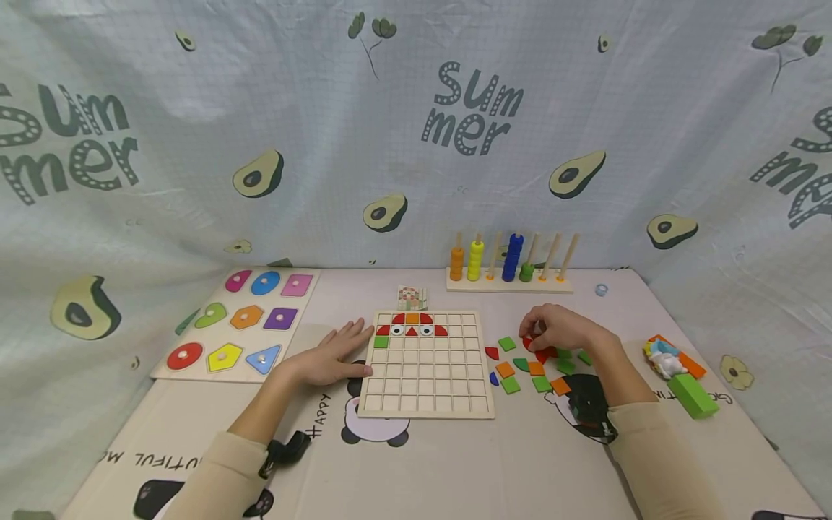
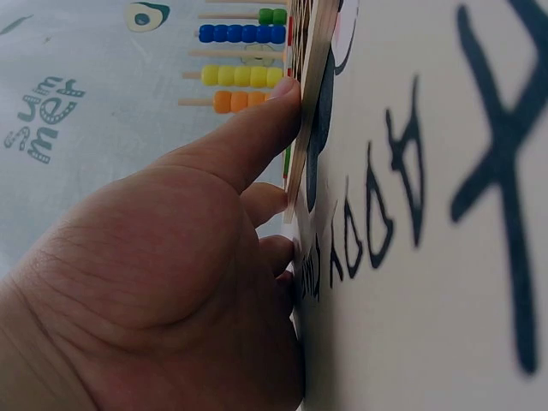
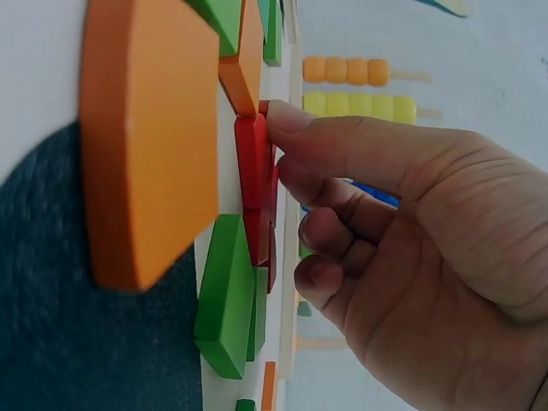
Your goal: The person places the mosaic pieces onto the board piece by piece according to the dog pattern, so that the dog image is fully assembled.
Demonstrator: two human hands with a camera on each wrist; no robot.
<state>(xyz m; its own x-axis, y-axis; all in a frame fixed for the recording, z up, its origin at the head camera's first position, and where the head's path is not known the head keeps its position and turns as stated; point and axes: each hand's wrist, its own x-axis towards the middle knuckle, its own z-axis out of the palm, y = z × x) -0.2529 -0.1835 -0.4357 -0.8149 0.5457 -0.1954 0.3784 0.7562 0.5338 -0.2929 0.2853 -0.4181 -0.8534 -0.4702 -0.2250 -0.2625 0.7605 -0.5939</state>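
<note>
A wooden grid board (image 1: 427, 375) lies flat in front of me. Its top rows hold red, orange and white-eyed tiles, with a green square tile (image 1: 380, 341) below them at the left. My left hand (image 1: 328, 357) rests on the table with fingers spread, its thumb and fingertips at the board's left edge. To the right of the board, my right hand (image 1: 560, 326) bends over loose pieces, and its thumb and index finger pinch a red piece (image 1: 527, 344). Other red pieces (image 3: 251, 163) lie under the fingertips; their full outline is partly hidden in the right wrist view.
Green, orange, red and blue pieces (image 1: 510, 384) lie scattered right of the board. A small picture card (image 1: 412, 297) sits behind it. A bead stacker (image 1: 510, 285) stands at the back, a shape puzzle (image 1: 221, 328) lies left, and a green block (image 1: 692, 396) with a small toy lies far right.
</note>
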